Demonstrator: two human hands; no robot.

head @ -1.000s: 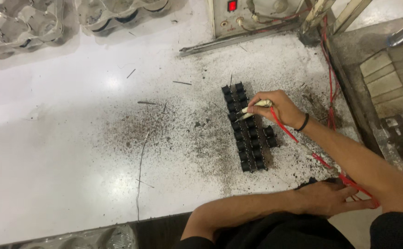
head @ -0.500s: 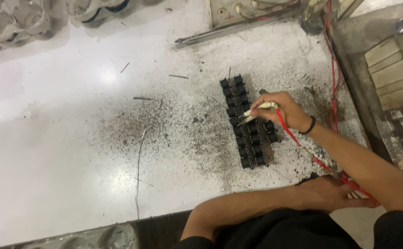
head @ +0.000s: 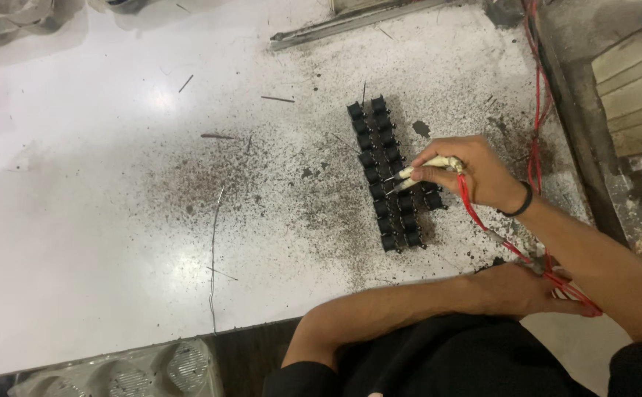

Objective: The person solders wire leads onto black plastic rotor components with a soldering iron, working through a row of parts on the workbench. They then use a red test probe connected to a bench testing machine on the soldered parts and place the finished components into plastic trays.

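Two rows of small black block-shaped parts (head: pixel 385 176) lie side by side on the white worktable (head: pixel 100 220), right of the frame's centre, running from the upper middle down toward the lower right. The right hand (head: pixel 475 173) sits over the right side of these rows, its fingers closed around a pair of pale, pointed probes (head: pixel 420 170) whose metal tips angle down-left and meet the parts about midway along the rows. Red wires (head: pixel 475 209) run from the probes under the wrist, which wears a black band (head: pixel 521 202), and trail toward the lower right corner. The left hand (head: pixel 519 287) lies at the table's near edge in the lower right, forearm crossed beneath the right arm; its fingers are under the right forearm and the red wires, so I cannot tell whether they grip anything. Dark specks and grit are scattered across the tabletop around the parts, thickest at centre. A thin wire (head: pixel 213 250) lies left of centre, a metal bar (head: pixel 350 22) crosses the top edge, and clear moulded trays (head: pixel 137 371) show at the bottom left.
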